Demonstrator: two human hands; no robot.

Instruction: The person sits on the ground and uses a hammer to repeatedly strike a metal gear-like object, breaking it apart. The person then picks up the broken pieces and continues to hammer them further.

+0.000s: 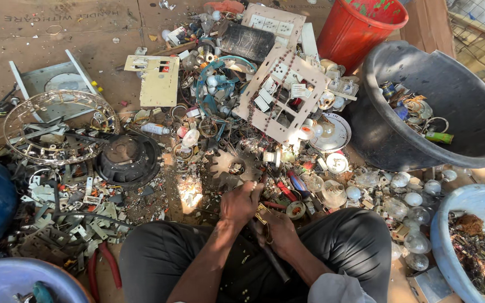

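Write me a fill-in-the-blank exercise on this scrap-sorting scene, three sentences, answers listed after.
1. The big tub of dark plastic at the upper right is ____ in colour.
2. Above it stands a plastic bucket whose colour is ____.
3. The left hand and right hand meet over a small brass-coloured metal piece, just above the person's crossed ____, clad in dark trousers.

Missing words: black; red; legs
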